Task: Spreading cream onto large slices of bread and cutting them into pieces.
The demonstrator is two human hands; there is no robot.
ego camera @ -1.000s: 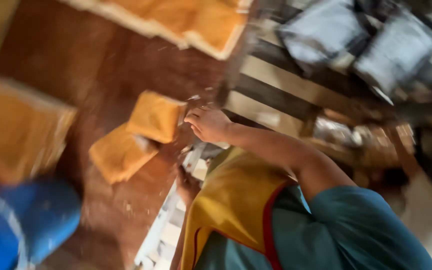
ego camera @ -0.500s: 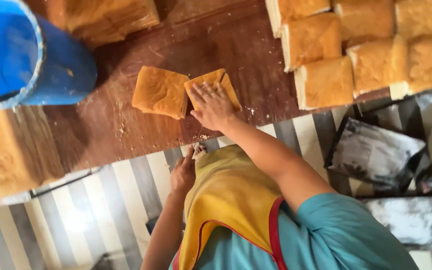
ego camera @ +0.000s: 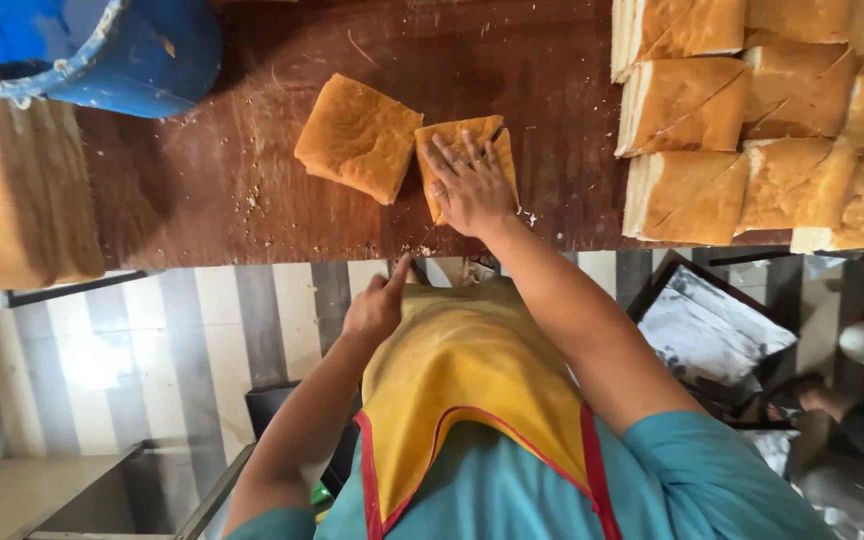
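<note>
Two golden bread slabs sit on the dark wooden table point(ego camera: 252, 190) in front of you. Your right hand point(ego camera: 467, 185) lies flat with its fingers spread on the slab nearer the middle point(ego camera: 462, 135), pressing down on its top, not gripping it. The other slab point(ego camera: 357, 135) lies just to its left, touching it or very close. Your left hand point(ego camera: 377, 305) is at the table's near edge, closed around what looks like a thin blade handle, index finger stretched along it; honestly I can't tell the tool clearly. Off to the right there's a block of scored loaves point(ego camera: 752, 130), packed tight. At the top left corner stands a blue bucket point(ego camera: 102, 50), and crumbs are scattered about.
</note>
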